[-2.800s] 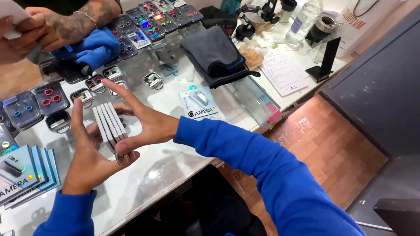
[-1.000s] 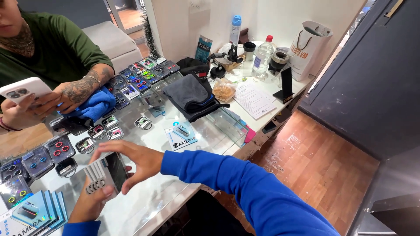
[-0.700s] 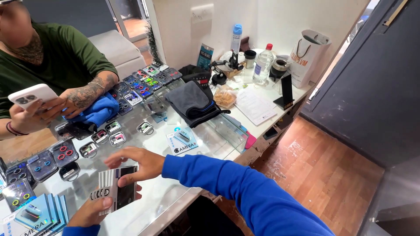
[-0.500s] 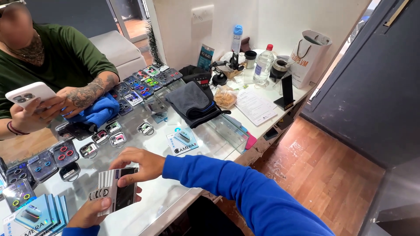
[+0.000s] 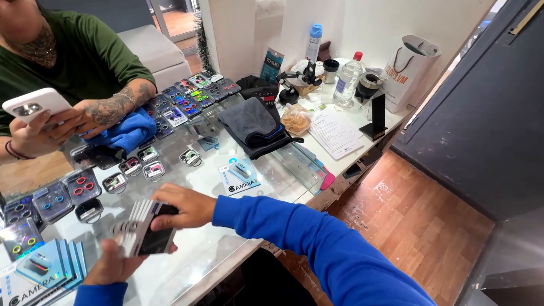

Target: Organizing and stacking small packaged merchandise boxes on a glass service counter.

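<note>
A: What have I got in hand?

B: A stack of phones (image 5: 144, 229), several slim slabs held together; pale ribbed edges at the upper left, a dark glossy face toward me.

A: My grip?

B: Left hand (image 5: 116, 263) cups the stack from below, fingers closed around its lower end. Right hand (image 5: 187, 207) lies over the top right corner, fingers curled down on it. Both grips closed on the stack, which sits between them, low left in view, just above the surface.

A: The surface?

B: Glass counter (image 5: 226, 226), crowded. Small clear cases holding coloured rings (image 5: 79, 186) run in rows along the far left. A flat printed card pack (image 5: 239, 177) lies just beyond my right hand. Blue card packs (image 5: 42, 272) fan out at the near left corner. A folded grey cloth (image 5: 252, 122) sits mid-surface, paper sheets (image 5: 335, 133) and a clear water bottle (image 5: 345, 82) further right.

A: Anyone else?

B: A person in a green top across from me, holding a white phone (image 5: 34, 105), forearm on a blue cloth (image 5: 127, 131).

A: Room?

B: Red-brown floor (image 5: 419, 215) at right, dark wall (image 5: 481, 113) beyond.
</note>
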